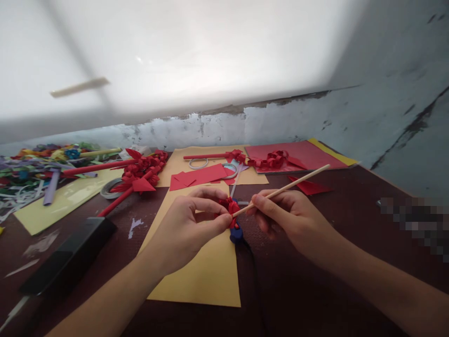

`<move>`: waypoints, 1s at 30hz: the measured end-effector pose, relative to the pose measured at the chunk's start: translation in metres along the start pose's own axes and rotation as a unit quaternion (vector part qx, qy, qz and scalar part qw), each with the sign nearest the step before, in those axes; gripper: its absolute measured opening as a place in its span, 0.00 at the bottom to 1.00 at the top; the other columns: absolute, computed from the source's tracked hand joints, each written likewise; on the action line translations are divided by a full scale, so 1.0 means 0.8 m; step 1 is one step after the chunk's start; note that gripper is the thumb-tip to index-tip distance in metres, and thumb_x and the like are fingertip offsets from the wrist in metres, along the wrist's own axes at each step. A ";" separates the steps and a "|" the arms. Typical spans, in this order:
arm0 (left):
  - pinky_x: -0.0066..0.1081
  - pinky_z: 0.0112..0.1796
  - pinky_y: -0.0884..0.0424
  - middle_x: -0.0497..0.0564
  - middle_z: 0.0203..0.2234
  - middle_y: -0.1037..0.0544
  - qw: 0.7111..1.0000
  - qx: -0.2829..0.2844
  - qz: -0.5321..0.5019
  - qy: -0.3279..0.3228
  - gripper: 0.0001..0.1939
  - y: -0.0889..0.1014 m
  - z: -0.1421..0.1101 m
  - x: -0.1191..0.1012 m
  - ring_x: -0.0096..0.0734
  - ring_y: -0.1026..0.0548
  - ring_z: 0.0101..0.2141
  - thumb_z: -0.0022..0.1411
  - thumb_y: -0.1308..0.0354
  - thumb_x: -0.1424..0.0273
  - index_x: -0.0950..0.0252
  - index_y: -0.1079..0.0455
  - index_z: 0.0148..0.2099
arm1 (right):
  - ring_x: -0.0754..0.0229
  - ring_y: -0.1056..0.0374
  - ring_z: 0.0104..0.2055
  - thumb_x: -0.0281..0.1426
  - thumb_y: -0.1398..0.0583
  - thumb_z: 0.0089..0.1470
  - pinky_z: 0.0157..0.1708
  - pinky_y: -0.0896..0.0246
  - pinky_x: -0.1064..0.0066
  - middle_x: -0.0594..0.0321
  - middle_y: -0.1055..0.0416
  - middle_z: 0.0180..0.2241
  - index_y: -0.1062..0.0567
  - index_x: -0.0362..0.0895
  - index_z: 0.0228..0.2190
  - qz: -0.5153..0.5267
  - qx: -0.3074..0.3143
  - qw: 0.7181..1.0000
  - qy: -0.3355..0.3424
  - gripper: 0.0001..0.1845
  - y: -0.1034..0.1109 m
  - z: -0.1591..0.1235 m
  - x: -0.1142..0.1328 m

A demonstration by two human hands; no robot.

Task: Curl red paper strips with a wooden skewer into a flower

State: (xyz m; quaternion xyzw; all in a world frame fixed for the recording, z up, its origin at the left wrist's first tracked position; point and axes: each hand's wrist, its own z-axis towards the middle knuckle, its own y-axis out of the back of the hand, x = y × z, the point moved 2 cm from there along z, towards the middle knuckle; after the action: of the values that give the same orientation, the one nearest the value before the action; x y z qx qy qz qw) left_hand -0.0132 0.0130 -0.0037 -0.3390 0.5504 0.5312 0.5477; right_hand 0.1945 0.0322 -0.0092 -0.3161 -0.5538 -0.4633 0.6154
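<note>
In the middle of the view my left hand (196, 224) pinches a small folded red paper flower (231, 206), its fingers partly covering it. My right hand (280, 210) grips a thin wooden stick (294, 186) between thumb and fingers. The stick slants up to the right, and its lower end meets the red paper at my left fingertips. Just below the flower lies a blue tool with a black cord (236, 234), partly hidden; I cannot tell its kind for certain. A yellow-tan paper sheet (199, 276) lies beneath my left hand.
Red paper flowers on stems (143, 171) lie at the left beside a roll of tape (110, 188) and a black box-shaped object (70, 252). Colourful paper strips (31, 178) are heaped at far left. Red sheets (298, 154) lie at the back right, before the peeling wall (224, 128).
</note>
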 end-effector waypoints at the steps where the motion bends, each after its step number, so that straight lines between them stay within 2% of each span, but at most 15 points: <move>1: 0.24 0.41 0.21 0.54 0.47 0.23 1.000 0.001 0.002 0.000 0.06 0.000 0.000 0.000 0.36 0.23 0.49 0.62 0.30 0.71 0.62 0.15 0.32 | 0.66 0.39 0.21 0.47 0.35 0.63 0.21 0.45 0.72 0.67 0.33 0.19 0.24 0.45 0.21 0.002 0.000 1.000 -0.001 0.24 0.000 0.000 0.000; 13: 0.27 0.44 0.21 0.54 0.47 0.22 0.999 0.005 0.032 -0.013 0.06 0.002 0.000 -0.003 0.38 0.23 0.51 0.62 0.31 0.70 0.61 0.15 0.32 | 0.66 0.39 0.21 0.45 0.38 0.66 0.21 0.47 0.72 0.67 0.32 0.20 0.22 0.45 0.24 -0.003 0.008 1.000 -0.009 0.23 0.001 0.000 -0.002; 18: 0.32 0.51 0.24 0.53 0.46 0.21 0.994 -0.009 0.097 -0.040 0.05 0.005 -0.001 -0.005 0.38 0.22 0.52 0.63 0.31 0.69 0.60 0.15 0.33 | 0.67 0.39 0.21 0.45 0.38 0.66 0.20 0.48 0.72 0.67 0.32 0.20 0.19 0.44 0.27 0.000 0.005 1.000 -0.014 0.22 0.002 0.001 -0.006; 21: 0.32 0.51 0.24 0.53 0.46 0.20 0.994 -0.021 0.097 -0.043 0.06 0.004 -0.001 -0.007 0.37 0.21 0.50 0.64 0.32 0.68 0.60 0.14 0.34 | 0.66 0.39 0.20 0.45 0.37 0.65 0.21 0.46 0.72 0.66 0.33 0.19 0.19 0.45 0.26 0.014 -0.017 1.000 -0.019 0.21 0.003 0.002 -0.006; 26: 0.28 0.40 0.22 0.55 0.45 0.21 0.999 -0.021 0.046 -0.001 0.12 0.000 0.000 -0.011 0.38 0.21 0.48 0.67 0.37 0.67 0.62 0.15 0.32 | 0.63 0.38 0.20 0.40 0.38 0.63 0.21 0.43 0.70 0.63 0.31 0.19 0.21 0.45 0.23 0.057 -0.082 0.995 -0.016 0.19 0.009 0.002 -0.003; 30: 0.27 0.42 0.22 0.54 0.46 0.22 1.000 -0.021 -0.015 0.017 0.05 -0.001 -0.001 -0.006 0.37 0.22 0.49 0.61 0.33 0.72 0.62 0.15 0.33 | 0.58 0.35 0.24 0.36 0.46 0.60 0.25 0.37 0.67 0.62 0.34 0.21 0.30 0.48 0.19 0.079 -0.129 0.988 0.043 0.19 0.016 0.002 0.005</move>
State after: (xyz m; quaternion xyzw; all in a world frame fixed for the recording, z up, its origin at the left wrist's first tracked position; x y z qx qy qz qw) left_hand -0.0119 0.0113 0.0009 -0.3676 0.5433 0.5280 0.5393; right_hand 0.2053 0.0371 -0.0032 -0.4153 -0.4359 -0.4943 0.6271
